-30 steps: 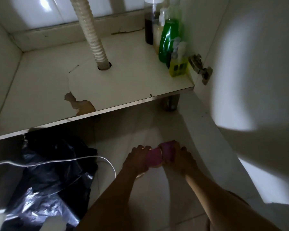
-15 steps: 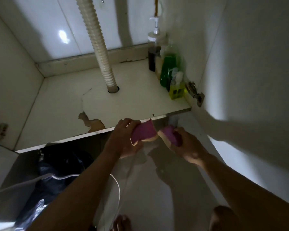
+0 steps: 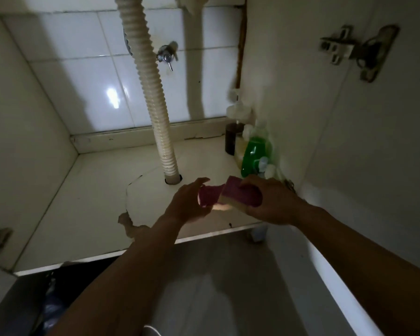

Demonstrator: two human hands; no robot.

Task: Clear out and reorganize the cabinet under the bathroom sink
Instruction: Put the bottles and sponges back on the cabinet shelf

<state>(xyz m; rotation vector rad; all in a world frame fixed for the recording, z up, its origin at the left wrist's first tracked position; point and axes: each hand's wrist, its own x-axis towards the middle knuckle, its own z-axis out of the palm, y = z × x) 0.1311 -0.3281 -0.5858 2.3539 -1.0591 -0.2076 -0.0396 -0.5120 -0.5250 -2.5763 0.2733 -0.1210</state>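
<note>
Both arms reach into the open cabinet under the sink. My left grip (image 3: 189,202) is curled round a pink sponge (image 3: 207,197), thumb on top, fingers underneath. My right grip (image 3: 269,204) is closed round a second sponge (image 3: 237,196), which has a pink face up and a yellow layer below. Both sponges are held above the cabinet floor (image 3: 95,202), near its front edge and right of centre. Their inner ends overlap in view, and I cannot tell if they press together.

A ribbed drain hose (image 3: 153,105) comes down the middle and enters a hole in the cabinet floor just behind my left grip. There is a metal valve (image 3: 166,55) on the tiled back wall. Bottles are clustered in the back right corner: a dark pump bottle (image 3: 232,139) at the rear and a green bottle (image 3: 255,151) in front of it, with small white-capped ones beside it that are too blurred to name. The surface is peeled in a patch (image 3: 129,224) at the front, with a crack running from it toward the hose. The door (image 3: 374,154) is open at right, its hinge (image 3: 357,49) up high. A black bag (image 3: 46,299) sits on the bathroom floor at lower left.
</note>
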